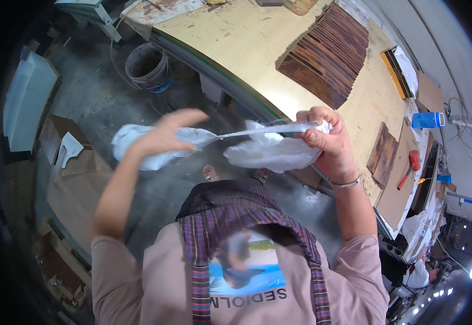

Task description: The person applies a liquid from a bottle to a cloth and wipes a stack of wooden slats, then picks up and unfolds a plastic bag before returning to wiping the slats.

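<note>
A thin white plastic-like sheet (268, 151), perhaps a bag, stretches crumpled across in front of me, with a narrow twisted strand at its middle. Its right end is gripped by my right hand (325, 135), thumb and curled fingers pinching it. At the other end a bunched lobe (152, 157) of the same material lies behind and below my left hand (165, 134). That hand is smeared by motion; its thumb and fingers are spread, with the material passing between them. Whether it touches the material I cannot tell.
A pale worktable (236, 59) at the right carries dark wooden slats (331, 57), boards (382, 154), a red mallet (409, 168) and a blue container (428, 120). A bucket (148, 67) stands on the floor beyond my left hand. Cardboard (78, 189) is at the left. Another person (417, 275) is far right.
</note>
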